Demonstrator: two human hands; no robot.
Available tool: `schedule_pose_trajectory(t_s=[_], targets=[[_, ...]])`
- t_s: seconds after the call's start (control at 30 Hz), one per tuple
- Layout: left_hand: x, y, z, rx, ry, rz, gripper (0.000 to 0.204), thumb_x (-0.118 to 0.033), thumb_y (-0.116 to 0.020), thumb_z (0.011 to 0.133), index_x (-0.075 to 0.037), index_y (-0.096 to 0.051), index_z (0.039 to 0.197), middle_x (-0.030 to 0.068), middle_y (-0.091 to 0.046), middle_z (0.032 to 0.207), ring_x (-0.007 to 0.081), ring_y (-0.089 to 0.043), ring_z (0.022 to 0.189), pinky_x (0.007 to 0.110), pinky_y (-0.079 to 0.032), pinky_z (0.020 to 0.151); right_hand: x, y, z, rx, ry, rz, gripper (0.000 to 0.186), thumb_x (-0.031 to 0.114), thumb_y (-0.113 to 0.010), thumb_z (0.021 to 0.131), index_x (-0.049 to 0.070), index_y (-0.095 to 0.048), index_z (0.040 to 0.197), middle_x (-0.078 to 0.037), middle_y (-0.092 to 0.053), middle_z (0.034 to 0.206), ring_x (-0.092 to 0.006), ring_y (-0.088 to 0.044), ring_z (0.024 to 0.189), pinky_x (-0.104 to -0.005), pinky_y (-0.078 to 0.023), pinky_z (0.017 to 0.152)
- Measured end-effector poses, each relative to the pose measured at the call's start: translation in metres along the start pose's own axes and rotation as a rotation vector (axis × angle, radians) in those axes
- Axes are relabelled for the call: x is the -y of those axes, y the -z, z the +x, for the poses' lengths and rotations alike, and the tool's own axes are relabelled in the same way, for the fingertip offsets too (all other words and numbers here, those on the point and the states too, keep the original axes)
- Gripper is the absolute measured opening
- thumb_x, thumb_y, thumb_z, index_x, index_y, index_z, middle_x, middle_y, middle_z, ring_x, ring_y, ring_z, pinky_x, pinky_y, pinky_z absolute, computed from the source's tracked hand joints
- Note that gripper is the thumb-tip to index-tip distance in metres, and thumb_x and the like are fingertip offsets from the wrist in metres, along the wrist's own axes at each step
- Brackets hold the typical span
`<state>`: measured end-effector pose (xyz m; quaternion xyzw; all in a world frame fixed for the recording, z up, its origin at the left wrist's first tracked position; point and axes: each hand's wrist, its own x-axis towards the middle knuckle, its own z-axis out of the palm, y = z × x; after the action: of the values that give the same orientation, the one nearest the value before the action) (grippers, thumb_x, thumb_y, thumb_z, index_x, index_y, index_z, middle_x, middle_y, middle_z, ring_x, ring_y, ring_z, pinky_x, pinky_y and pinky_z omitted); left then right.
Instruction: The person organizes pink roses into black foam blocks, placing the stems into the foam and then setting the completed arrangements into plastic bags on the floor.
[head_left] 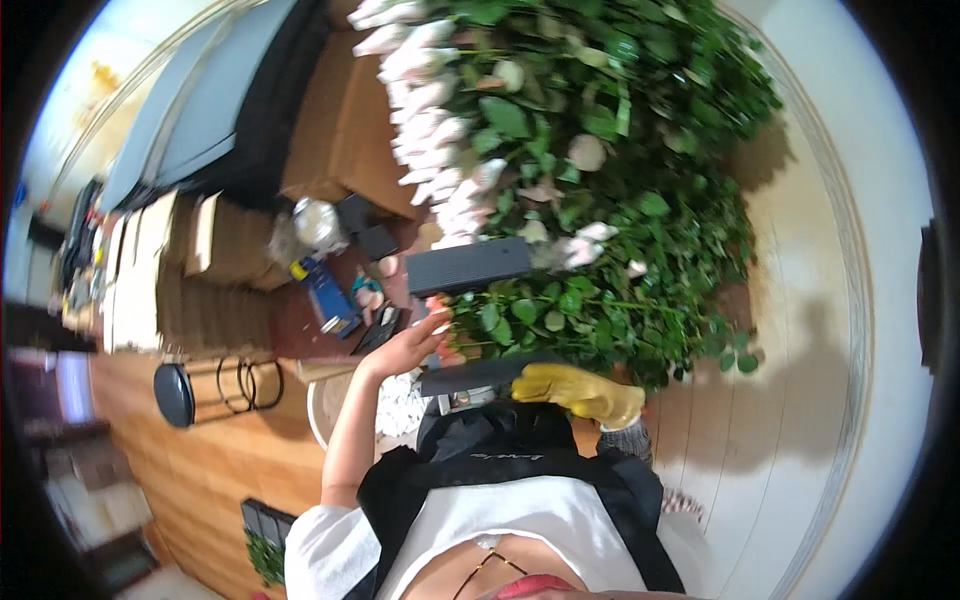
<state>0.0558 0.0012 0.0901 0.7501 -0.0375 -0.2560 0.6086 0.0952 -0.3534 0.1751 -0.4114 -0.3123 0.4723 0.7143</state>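
Note:
My left hand, bare, reaches up with its fingers stretched out beside a few pinkish-orange rose blooms. Its fingertips are at the blooms, but I cannot tell how firmly they touch. My right hand wears a yellow glove and lies with fingers extended over the right end of a dark flat panel in front of my apron. Between the panel and a black rectangular block lie leafy green rose stems. Beyond the block, a large heap of pale pink roses has its blooms to the left and leaves to the right.
Left of the roses, a reddish table carries a blue box, stacked cardboard and clear plastic wrap. A black round stool stands on the wooden floor. A bin with white scraps is by my left forearm. A white wall rises at right.

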Motion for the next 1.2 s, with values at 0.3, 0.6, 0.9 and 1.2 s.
schedule_pose_trajectory(t_s=[0.3,0.6,0.9,1.2], targets=[[0.016,-0.009,-0.020,-0.579,-0.046,-0.613,0.036,-0.023,-0.042,0.109,0.002,-0.053,0.133,0.0140,-0.063,0.129,0.0214,-0.064,0.115,0.035,-0.050,0.100,-0.032,0.033,0.146,0.064,-0.016,-1.643,0.072,0.025,-0.080,0.077,0.003,-0.051,0.138,-0.017,-0.054,0.141,-0.0304,-0.054,0.126,-0.0405,-0.043,0.107],[-0.068,0.134,-0.114,-1.624,-0.244,0.865,0.023,-0.008,-0.064,0.092,-0.003,-0.064,0.115,0.0159,-0.069,0.111,0.0326,-0.068,0.100,0.038,-0.054,0.084,-0.038,0.029,0.168,0.106,-0.222,-1.711,0.062,0.025,-0.084,0.070,0.005,-0.060,0.124,-0.017,-0.062,0.127,-0.0329,-0.062,0.109,-0.0392,-0.051,0.094],[-0.032,0.288,-0.094,-1.329,0.729,1.386,0.048,-0.010,-0.061,0.088,-0.008,-0.051,0.135,0.0113,-0.063,0.121,0.0269,-0.062,0.113,0.042,-0.050,0.088,-0.068,0.033,0.152,-0.087,-0.017,-1.626,0.062,0.020,-0.079,0.075,0.004,-0.058,0.131,-0.018,-0.059,0.134,-0.0350,-0.057,0.121,-0.0403,-0.047,0.104],[-0.056,0.276,-0.103,-1.476,0.633,1.565,0.018,-0.026,-0.064,0.094,-0.012,-0.068,0.104,0.0061,-0.066,0.105,0.0260,-0.065,0.102,0.042,-0.051,0.082,-0.067,0.030,0.146,-0.119,0.022,-1.581,0.062,0.018,-0.077,0.076,0.003,-0.057,0.132,-0.017,-0.058,0.136,-0.0337,-0.057,0.121,-0.0408,-0.047,0.103]])
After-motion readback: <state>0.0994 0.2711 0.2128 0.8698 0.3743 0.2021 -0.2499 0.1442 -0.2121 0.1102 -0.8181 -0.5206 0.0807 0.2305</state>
